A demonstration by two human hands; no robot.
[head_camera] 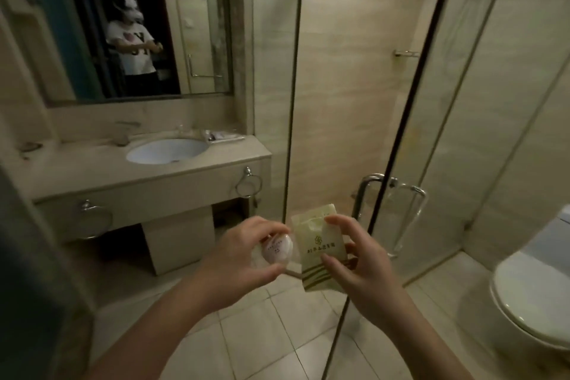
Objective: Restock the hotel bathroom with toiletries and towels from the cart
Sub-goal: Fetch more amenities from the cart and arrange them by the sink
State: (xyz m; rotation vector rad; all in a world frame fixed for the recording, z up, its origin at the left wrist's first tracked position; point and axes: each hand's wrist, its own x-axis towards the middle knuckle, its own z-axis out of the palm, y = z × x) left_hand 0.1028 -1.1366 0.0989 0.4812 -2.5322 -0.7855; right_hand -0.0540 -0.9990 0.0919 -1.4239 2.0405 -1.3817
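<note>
Holding both things up, the left hand (237, 259) pinches a soap (277, 251) and the right hand (361, 268) pinches a packet (320, 250) — side by side. Best to carry them to the counter (237, 149) at ten o'clock and set them down gently — no dropping.

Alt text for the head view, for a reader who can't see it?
In a hotel bathroom, the left hand grips a small round wrapped soap and the right hand pinches a pale green packet. Behind them are a vanity counter with a sink under a mirror, a glass shower door, and a toilet at right.
</note>
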